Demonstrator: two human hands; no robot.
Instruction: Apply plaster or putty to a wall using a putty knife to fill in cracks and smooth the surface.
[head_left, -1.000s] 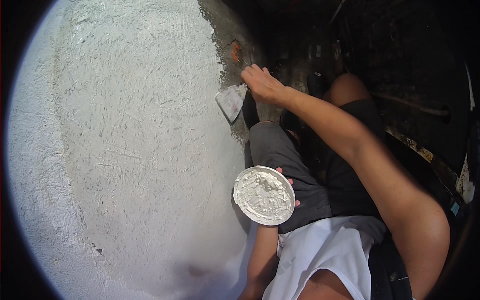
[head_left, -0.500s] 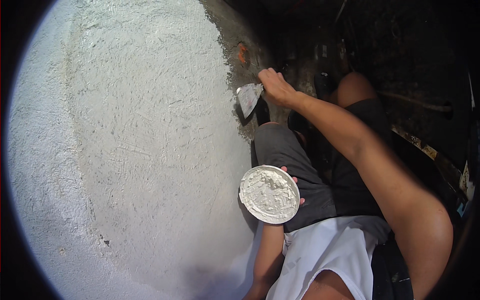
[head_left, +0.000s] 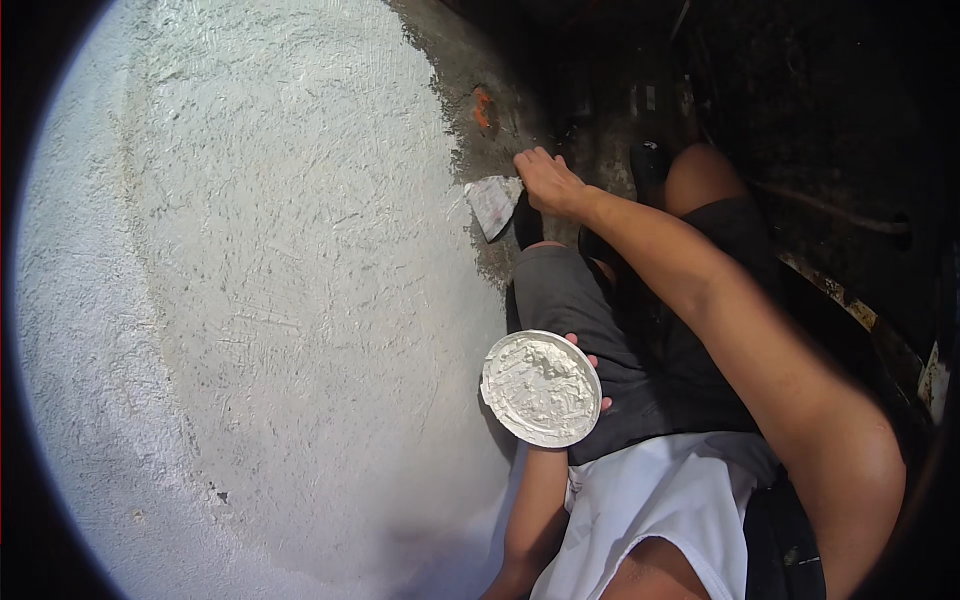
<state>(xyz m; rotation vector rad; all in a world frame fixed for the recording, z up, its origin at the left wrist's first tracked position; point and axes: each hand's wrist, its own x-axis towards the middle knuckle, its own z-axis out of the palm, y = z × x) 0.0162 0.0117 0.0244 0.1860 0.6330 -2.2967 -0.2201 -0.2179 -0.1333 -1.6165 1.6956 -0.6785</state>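
My right hand (head_left: 548, 184) grips the scraper (head_left: 494, 205) at 12 o'clock; my left hand (head_left: 593, 361) clasps the paste-filled dish (head_left: 541, 388) at 5 o'clock. Advised: even pressure on the wall (head_left: 300, 250), dish level.

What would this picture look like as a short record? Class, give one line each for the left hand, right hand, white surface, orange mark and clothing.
Left hand: holds a round dish of white paste
Right hand: grips a scraper, blade by the white area's ragged edge; contact unclear
White surface: rough, bordered by a dark strip
Orange mark: on the dark strip
Clothing: white top, dark grey shorts
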